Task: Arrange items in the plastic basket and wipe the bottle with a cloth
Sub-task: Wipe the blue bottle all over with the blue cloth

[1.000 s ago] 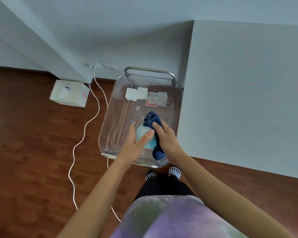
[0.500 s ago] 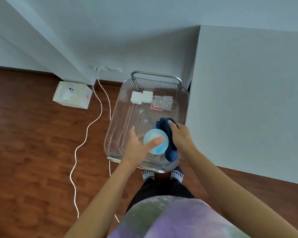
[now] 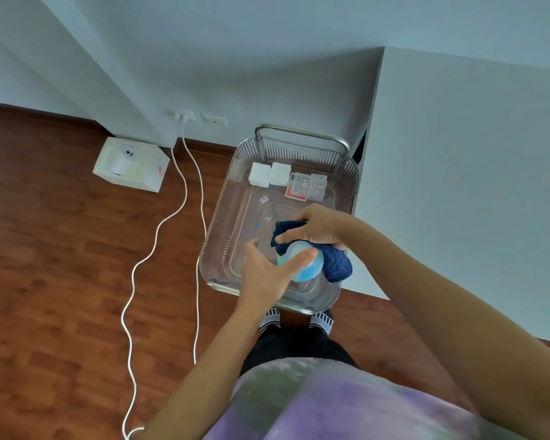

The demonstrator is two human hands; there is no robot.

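A clear plastic basket (image 3: 223, 223) with a metal handle stands on a wooden floor against the wall. My left hand (image 3: 267, 274) grips a pale blue bottle (image 3: 305, 268) over the basket's near end; I see its round end. My right hand (image 3: 318, 227) presses a dark blue cloth (image 3: 335, 265) against the bottle's far and right side. Inside the basket's far end lie two white blocks (image 3: 269, 174) and small clear boxes (image 3: 307, 185), one with a red label.
A white box (image 3: 131, 165) sits on the floor at the left by the wall. Two white cables (image 3: 159, 227) run from a wall socket (image 3: 185, 115) across the floor. A tall white panel (image 3: 458, 185) stands right of the basket. My feet are just below the basket.
My right hand with the cloth has slid from the bottle's right side up over its far side. The bottle has stayed in my left hand. The view has shifted slightly.
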